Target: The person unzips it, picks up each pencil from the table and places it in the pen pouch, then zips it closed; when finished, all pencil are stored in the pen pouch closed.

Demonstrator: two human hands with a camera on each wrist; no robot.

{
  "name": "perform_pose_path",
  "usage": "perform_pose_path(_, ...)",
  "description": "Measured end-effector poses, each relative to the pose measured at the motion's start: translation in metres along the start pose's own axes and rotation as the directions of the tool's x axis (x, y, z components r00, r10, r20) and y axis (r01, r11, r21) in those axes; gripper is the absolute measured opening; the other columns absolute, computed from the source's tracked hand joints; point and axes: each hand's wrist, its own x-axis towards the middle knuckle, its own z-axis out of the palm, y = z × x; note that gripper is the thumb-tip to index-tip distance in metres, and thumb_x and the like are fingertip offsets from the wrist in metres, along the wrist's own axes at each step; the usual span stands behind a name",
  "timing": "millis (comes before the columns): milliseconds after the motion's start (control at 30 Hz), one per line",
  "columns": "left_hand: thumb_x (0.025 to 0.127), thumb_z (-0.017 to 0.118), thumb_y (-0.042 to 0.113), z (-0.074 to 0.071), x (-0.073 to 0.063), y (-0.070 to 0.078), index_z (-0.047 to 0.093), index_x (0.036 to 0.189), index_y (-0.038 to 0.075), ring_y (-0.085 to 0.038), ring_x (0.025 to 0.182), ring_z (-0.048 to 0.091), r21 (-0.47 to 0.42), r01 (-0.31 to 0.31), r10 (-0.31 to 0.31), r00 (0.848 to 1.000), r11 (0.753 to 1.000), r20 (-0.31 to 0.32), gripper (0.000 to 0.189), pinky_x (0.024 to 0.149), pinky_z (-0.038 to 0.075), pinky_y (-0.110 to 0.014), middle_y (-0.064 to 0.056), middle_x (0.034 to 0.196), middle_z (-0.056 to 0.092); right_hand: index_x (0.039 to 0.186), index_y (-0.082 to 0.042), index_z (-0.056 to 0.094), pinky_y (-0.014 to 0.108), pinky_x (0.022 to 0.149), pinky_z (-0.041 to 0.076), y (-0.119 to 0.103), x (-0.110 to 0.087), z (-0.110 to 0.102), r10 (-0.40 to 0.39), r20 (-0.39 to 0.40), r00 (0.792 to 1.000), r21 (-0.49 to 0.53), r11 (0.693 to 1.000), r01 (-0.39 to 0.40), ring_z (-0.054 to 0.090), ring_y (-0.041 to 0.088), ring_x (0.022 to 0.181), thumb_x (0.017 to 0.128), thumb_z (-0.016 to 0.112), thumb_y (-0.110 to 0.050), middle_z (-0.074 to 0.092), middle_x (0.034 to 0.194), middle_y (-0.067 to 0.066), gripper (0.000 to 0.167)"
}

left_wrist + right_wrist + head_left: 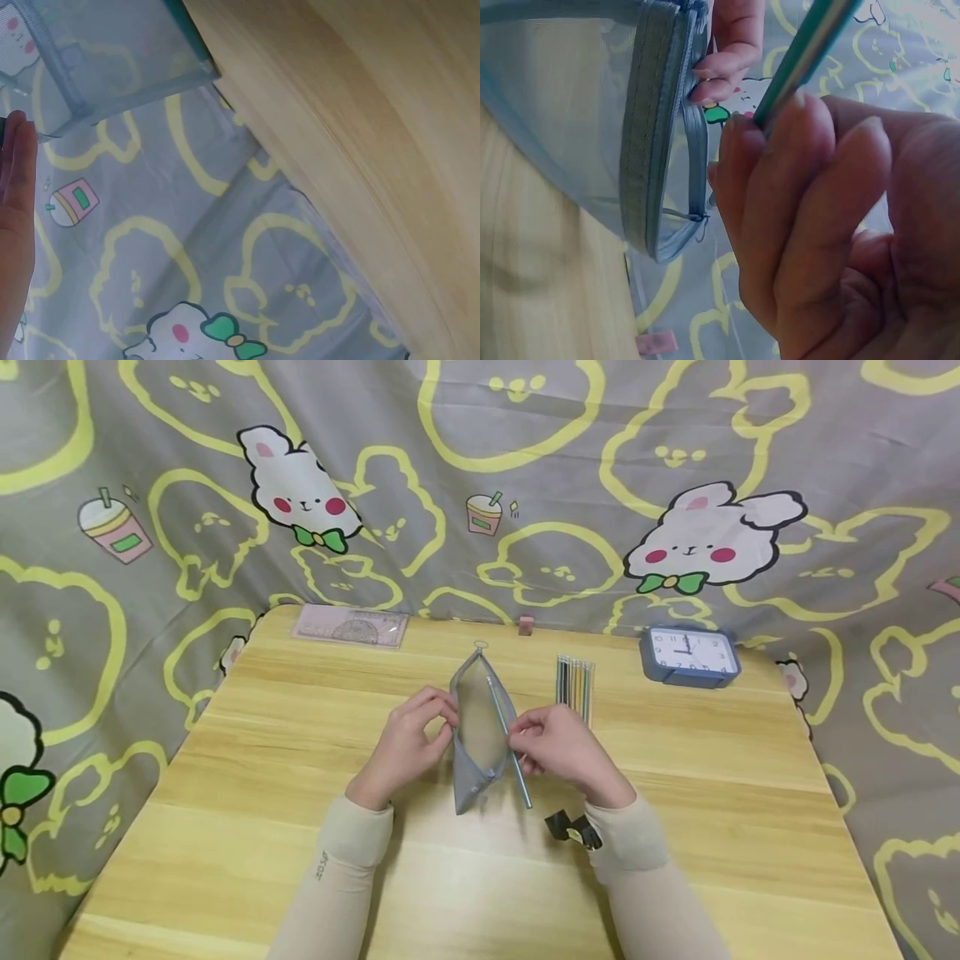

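In the head view a grey zip pouch (467, 781) with see-through sides stands with its mouth wide apart. My left hand (408, 739) pinches the pouch's left rim; in the right wrist view its fingertips (727, 71) lie at the zipper edge. A blue-green pencil (522, 785) is pinched by my right hand (558, 743) at the pouch's right rim. The pencil's far end overlaps the pouch mouth, while its near end sticks out toward me. Only the edge of my left hand (16, 180) shows in the left wrist view, below the pouch (142, 64).
A row of several pencils (575, 681) lies beyond my right hand. Toward the back are a blue clock (690, 656), a small pink block (526, 626) and a pink banknote-patterned flat item (350, 625). A black crumpled piece (573, 830) lies by my right cuff.
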Motion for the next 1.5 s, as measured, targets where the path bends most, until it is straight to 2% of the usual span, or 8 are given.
perform_pose_path(300,0.085,0.072,-0.012,0.008,0.004,0.002,0.067,0.088,0.006,-0.028,0.106,0.072,-0.023,-0.004,0.004,1.0,1.0,0.025,0.019,0.098,0.062,-0.04,-0.012,0.108,0.072,0.107,0.007,0.075,0.025,0.053,0.058,-0.001,0.019,0.004,0.018,-0.101,0.995,0.036,0.999,-0.015,0.065,0.012,0.054,0.094,0.067,-0.009,0.072,0.07,0.005,0.022)
perform_pose_path(533,0.085,0.072,-0.012,0.01,-0.001,0.006,0.068,0.087,0.007,-0.027,0.109,0.072,-0.012,0.025,-0.024,0.999,1.0,0.039,0.02,0.099,0.062,-0.039,-0.006,0.11,0.072,0.104,0.002,0.078,0.041,0.062,0.066,0.001,0.027,0.014,0.044,-0.125,0.991,-0.016,0.999,-0.046,0.066,0.012,0.054,0.094,0.068,-0.011,0.073,0.071,0.005,0.019)
perform_pose_path(733,0.085,0.072,-0.013,0.008,-0.001,0.007,0.067,0.087,0.007,-0.027,0.109,0.072,-0.024,0.022,-0.021,0.999,0.999,0.033,0.021,0.099,0.062,-0.04,-0.01,0.111,0.072,0.104,0.0,0.079,0.04,0.06,0.065,0.0,0.028,0.016,0.022,-0.156,0.988,-0.052,0.998,-0.03,0.067,0.013,0.054,0.094,0.069,-0.01,0.074,0.072,0.006,0.017)
perform_pose_path(900,0.086,0.071,-0.013,0.007,0.001,0.007,0.067,0.087,0.007,-0.026,0.108,0.072,-0.031,0.008,-0.007,1.0,0.999,0.028,0.021,0.098,0.062,-0.04,-0.011,0.111,0.072,0.104,0.0,0.078,0.032,0.056,0.063,-0.005,0.029,0.021,0.009,-0.151,0.988,-0.092,0.995,-0.023,0.069,0.014,0.056,0.094,0.07,-0.011,0.075,0.073,0.005,0.017)
perform_pose_path(1067,0.086,0.071,-0.014,0.005,0.001,0.006,0.067,0.087,0.007,-0.027,0.108,0.072,-0.036,0.013,-0.011,0.999,0.999,0.033,0.021,0.097,0.063,-0.041,-0.012,0.111,0.072,0.119,-0.001,0.076,0.026,0.056,0.06,-0.005,0.03,0.025,-0.039,-0.159,0.986,-0.143,0.99,0.016,0.076,0.02,0.065,0.097,0.071,-0.022,0.079,0.082,0.007,0.03)
perform_pose_path(1200,0.085,0.071,-0.014,0.003,0.001,0.005,0.067,0.087,0.007,-0.027,0.107,0.072,-0.025,0.011,-0.01,1.0,1.0,0.029,0.021,0.097,0.063,-0.041,-0.011,0.11,0.072,0.125,-0.003,0.073,0.028,0.061,0.061,-0.002,0.029,0.012,-0.079,-0.157,0.984,-0.17,0.984,0.052,0.078,0.023,0.072,0.099,0.071,-0.032,0.081,0.101,0.011,0.039)
perform_pose_path(1333,0.085,0.071,-0.014,0.003,0.0,0.004,0.067,0.087,0.006,-0.027,0.108,0.072,-0.014,0.009,-0.009,1.0,1.0,0.015,0.021,0.098,0.063,-0.04,-0.011,0.11,0.072,0.127,-0.006,0.072,0.031,0.066,0.06,0.007,0.027,-0.016,-0.066,-0.19,0.98,-0.217,0.976,0.024,0.079,0.027,0.08,0.101,0.069,-0.04,0.078,0.111,0.014,0.043)
perform_pose_path(1500,0.085,0.071,-0.016,0.0,-0.003,0.003,0.067,0.087,0.006,-0.028,0.109,0.073,-0.015,0.011,-0.011,1.0,1.0,-0.001,0.022,0.099,0.063,-0.038,-0.011,0.11,0.072,0.129,-0.005,0.071,0.038,0.073,0.057,0.036,0.029,-0.054,-0.042,-0.319,0.947,-0.392,0.915,-0.091,0.075,0.03,0.088,0.103,0.063,-0.04,0.078,0.108,0.015,0.045)
